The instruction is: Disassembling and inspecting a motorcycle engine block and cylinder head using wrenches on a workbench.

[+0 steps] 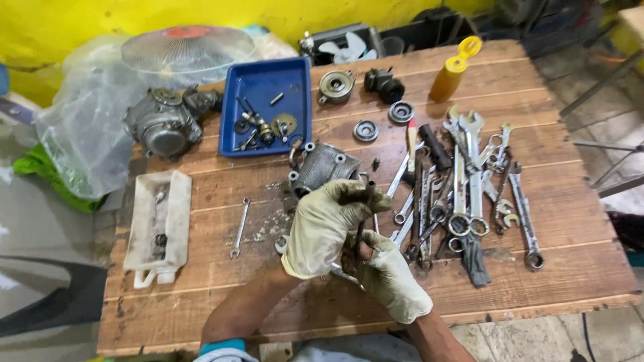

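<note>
Both my hands wear dirty pale gloves and meet over the front middle of the wooden table [201,295]. My left hand [325,224] is closed around the top of a thin dark metal rod [367,196] that stands nearly upright. My right hand [392,276] grips the lower end of that rod from below. Just behind my hands lies a grey metal engine housing [322,164] with round bosses. What the rod's lower end joins to is hidden by my fingers.
Several wrenches and spanners [469,188] lie at right. A blue tray [265,100] holds small gears and bolts. A grey engine casing [164,121], a white tray [159,224], a small spanner [239,228], round bearings [365,129] and an orange bottle [451,72] surround them.
</note>
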